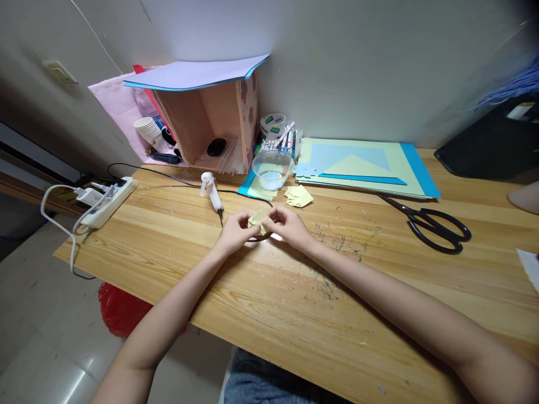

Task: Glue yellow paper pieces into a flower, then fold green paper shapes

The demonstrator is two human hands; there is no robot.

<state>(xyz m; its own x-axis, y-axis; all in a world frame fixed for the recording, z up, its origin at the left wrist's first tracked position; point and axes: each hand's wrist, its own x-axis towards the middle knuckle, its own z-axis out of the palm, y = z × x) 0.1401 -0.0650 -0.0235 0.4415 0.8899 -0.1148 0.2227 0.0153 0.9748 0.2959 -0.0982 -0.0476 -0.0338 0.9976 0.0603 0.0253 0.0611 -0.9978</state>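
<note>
One broad, pale wooden table lies under your forearms, bearing a pink open-fronted box, a flat stack of yellow and blue paper, black-handled scissors and a clear round plastic bowl. Your left hand and right hand, fingertips nearly meeting, pinch a small pale-yellow paper piece (the bowl stands just beyond).

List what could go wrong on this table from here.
The black cord runs close by the left hand and right hand, which hold the yellow paper; a snag might drag the white corded tool. The white cable hanging past the table edge could get caught and pull the power strip. A careless sweep might scatter the loose yellow pieces.
</note>
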